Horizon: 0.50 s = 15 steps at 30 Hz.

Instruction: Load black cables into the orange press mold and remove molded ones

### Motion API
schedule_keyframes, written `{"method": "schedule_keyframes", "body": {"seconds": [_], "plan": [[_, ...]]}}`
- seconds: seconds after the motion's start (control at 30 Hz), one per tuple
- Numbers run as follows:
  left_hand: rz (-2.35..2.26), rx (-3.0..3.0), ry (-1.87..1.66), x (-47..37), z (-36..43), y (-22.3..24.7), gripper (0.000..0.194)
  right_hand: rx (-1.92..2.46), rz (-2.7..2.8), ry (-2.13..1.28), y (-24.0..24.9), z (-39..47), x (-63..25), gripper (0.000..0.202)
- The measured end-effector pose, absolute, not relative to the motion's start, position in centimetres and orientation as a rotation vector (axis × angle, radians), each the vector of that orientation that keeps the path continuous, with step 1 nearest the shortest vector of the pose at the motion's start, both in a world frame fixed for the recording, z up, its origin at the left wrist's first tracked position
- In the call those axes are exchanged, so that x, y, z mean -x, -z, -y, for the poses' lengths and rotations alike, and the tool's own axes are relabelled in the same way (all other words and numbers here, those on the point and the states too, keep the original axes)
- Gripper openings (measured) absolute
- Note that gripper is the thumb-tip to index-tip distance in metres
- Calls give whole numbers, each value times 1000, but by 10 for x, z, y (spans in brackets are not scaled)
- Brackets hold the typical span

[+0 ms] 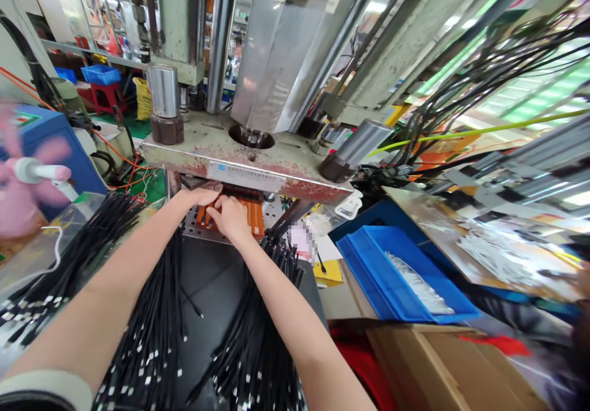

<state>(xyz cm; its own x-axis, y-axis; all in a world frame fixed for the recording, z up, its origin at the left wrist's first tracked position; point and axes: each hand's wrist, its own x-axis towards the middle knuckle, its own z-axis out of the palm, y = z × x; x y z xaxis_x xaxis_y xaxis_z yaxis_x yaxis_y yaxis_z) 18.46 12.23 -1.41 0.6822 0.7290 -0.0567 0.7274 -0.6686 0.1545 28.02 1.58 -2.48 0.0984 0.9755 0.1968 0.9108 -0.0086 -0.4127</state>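
My left hand (206, 195) reaches under the front edge of a press plate (203, 153). Its fingers look stretched out along the left back part of an orange-brown mould plate (255, 215), with the tips partly hidden. Close beside it, my right hand (233, 216) rests over the same mould, fingers bent together and thumb low on its slots. Anything between those fingers is too small to make out. Bundles of black cables (147, 337) with small silvery ends hang left of the mould, and another cable bundle (262, 331) lies under my right forearm.
Steel press columns (163, 91) rise over the mould. A black work surface (209, 300) lies in front. At right stand blue trays (369, 270) with white parts (415, 282) and a cardboard box (415, 368). On the left a pink fan (34, 168) spins near more black cables (87, 251).
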Motion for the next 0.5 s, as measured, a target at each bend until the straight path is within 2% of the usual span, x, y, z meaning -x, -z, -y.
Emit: {"method": "schedule_keyframes", "body": {"seconds": [0.17,0.27,0.37,0.43,0.5], "plan": [[-1230,-2682,32,-187,-119,8,55,1881,1799,-172,20,-3,-292,16],[-1070,-2812,-212,-172,-78,12,55,1854,1754,-61,27,47,-330,17],[-598,-2990,-512,-157,-14,28,42,2288,1665,61,39,108,-370,28],[-527,-3007,-446,-154,23,44,33,2628,1637,23,48,137,-384,36],[-689,-2965,-286,-161,44,61,25,2748,1678,-83,56,150,-387,37]]}}
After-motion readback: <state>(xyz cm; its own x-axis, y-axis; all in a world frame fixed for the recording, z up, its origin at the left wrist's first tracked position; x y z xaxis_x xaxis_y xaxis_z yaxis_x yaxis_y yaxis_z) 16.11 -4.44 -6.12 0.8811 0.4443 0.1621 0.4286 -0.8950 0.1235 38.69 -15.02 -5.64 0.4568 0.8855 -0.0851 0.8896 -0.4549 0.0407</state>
